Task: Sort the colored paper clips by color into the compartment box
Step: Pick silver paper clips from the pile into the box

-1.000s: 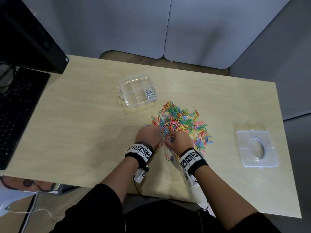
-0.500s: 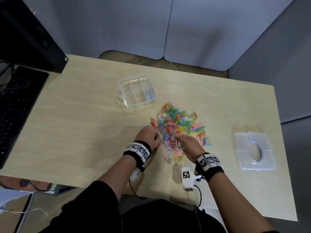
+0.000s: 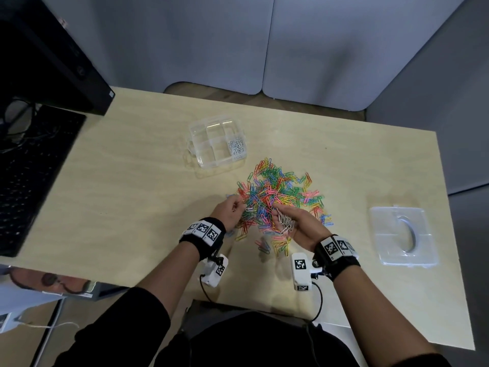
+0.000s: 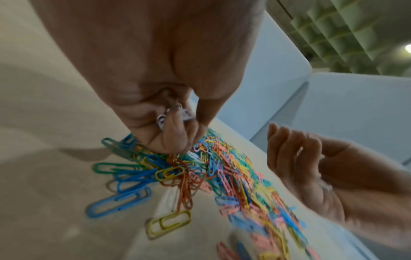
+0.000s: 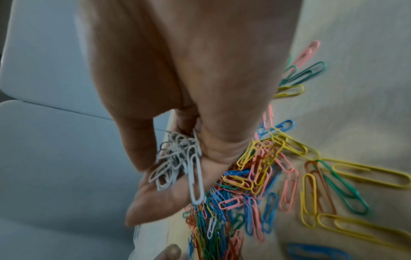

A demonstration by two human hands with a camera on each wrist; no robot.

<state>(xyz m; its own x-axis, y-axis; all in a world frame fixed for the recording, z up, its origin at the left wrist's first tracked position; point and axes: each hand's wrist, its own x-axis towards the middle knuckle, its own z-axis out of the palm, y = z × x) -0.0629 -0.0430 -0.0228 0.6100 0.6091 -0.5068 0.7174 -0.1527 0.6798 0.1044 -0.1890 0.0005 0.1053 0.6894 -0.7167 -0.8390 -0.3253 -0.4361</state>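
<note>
A heap of mixed colored paper clips [image 3: 277, 197] lies on the wooden table, just in front of the clear compartment box [image 3: 211, 133]. One box compartment holds white clips [image 3: 236, 147]. My right hand [image 3: 293, 221] is turned palm up over the heap's near edge and cups a bunch of white clips [image 5: 177, 158]. My left hand [image 3: 232, 210] is at the heap's left edge, its curled fingers pinching a few white clips [image 4: 175, 112] above the pile [image 4: 222, 167].
The box's clear lid [image 3: 402, 234] lies flat at the right of the table. A black keyboard [image 3: 29, 176] and a monitor [image 3: 53, 54] stand at the left. Grey partition panels close off the far side.
My right hand has turned palm up and slid right, baring the white clips it holds. The left hand has stayed at the heap's left edge.
</note>
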